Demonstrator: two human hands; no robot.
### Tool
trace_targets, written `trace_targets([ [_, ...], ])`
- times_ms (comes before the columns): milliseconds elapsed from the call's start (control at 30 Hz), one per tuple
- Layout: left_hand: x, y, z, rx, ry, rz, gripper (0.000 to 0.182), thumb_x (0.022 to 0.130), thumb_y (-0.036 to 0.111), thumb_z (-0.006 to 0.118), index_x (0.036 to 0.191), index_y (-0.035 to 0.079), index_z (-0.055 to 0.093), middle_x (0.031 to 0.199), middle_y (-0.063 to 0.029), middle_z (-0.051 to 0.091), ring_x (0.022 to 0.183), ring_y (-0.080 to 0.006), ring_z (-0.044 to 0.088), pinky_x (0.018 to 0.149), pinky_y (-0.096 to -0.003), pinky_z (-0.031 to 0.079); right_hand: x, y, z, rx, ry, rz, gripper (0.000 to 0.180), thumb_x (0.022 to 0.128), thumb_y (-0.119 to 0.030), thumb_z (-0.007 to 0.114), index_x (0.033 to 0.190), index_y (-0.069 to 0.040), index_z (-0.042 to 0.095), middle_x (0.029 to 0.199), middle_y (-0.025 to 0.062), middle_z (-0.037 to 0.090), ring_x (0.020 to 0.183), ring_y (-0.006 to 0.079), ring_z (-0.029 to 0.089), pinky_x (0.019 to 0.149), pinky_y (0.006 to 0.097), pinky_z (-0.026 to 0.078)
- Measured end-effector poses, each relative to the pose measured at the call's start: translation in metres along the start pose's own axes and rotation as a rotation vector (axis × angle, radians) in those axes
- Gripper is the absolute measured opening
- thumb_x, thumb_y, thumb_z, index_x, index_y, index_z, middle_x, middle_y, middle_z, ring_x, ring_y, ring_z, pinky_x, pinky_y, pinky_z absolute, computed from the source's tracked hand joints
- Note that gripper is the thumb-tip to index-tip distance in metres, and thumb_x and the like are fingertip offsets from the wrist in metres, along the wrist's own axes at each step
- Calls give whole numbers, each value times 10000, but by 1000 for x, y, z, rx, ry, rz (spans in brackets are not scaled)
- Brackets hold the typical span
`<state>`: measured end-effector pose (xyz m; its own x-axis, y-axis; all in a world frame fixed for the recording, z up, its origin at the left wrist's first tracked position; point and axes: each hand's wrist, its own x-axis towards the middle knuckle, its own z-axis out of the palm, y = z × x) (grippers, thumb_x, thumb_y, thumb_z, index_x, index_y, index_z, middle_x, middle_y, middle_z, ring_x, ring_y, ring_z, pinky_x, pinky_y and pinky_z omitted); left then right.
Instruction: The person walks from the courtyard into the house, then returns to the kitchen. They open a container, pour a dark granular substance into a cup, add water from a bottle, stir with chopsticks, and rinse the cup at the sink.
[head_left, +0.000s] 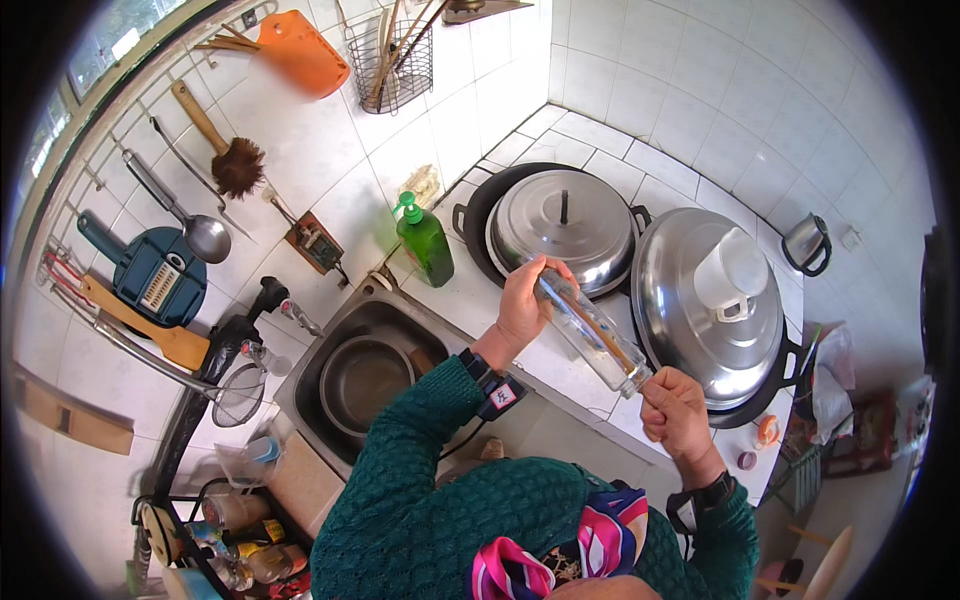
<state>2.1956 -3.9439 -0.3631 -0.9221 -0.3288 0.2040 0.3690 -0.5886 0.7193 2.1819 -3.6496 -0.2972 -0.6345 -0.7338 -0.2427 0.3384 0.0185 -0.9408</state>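
My left hand (521, 309) is wrapped around the base end of a clear glass bottle (581, 341). The bottle is tilted, its mouth pointing down to the right, above the tiled counter. A thin wooden stick (596, 330), perhaps a chopstick, runs lengthwise inside the glass. Just beyond the mouth, my right hand (675, 412) is closed in a fist, apparently around the stick's outer end, which the fingers hide. An orange ring-shaped cap (768, 430) and a small purple-brown cap (746, 460) lie on the counter to the right of this hand.
Behind the bottle sit two woks with metal lids (566, 217) (675, 300); a white mug (731, 274) rests on the right lid. A green pump bottle (425, 244) stands by the steel sink (307, 379), which holds a metal basin (367, 382). Utensils hang along the left wall.
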Motion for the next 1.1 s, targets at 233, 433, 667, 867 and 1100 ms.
trace_targets([
  [233,12,-3,17,27,-41,203,445,1046,344,342,1163,6,607,909,-146,649,874,-232,645,801,-359,534,-4,-14,-7,-25,-3,-31,131,976,-121,623,898,-44,552,600,28,491,453,92,416,421,243,328],
  [433,3,15,3,455,-68,-232,569,1068,491,293,1242,38,590,960,-76,658,815,-167,663,644,-305,559,-4,-30,-8,-1151,120,-630,126,914,-77,660,851,-11,573,663,151,587,539,310,601,526,369,483],
  [667,2,13,14,181,138,-242,314,1005,334,570,1137,51,597,956,-123,653,887,-248,676,715,-427,588,8,-10,-3,-1347,0,-755,88,913,-66,640,906,-28,562,647,112,597,518,283,596,471,364,469],
  [867,3,4,23,-188,-60,52,346,968,275,596,1221,44,545,979,-125,638,930,-270,669,854,-476,576,1,-3,3,169,46,-6,126,992,-126,584,903,-42,552,621,5,481,463,77,381,404,230,301],
  [1100,10,-3,41,-323,-110,131,481,877,83,703,1306,69,486,1031,-111,632,992,-279,661,920,-482,551,0,1,3,-474,236,-357,182,1013,-181,567,919,-31,525,577,81,468,461,161,462,429,338,360],
])
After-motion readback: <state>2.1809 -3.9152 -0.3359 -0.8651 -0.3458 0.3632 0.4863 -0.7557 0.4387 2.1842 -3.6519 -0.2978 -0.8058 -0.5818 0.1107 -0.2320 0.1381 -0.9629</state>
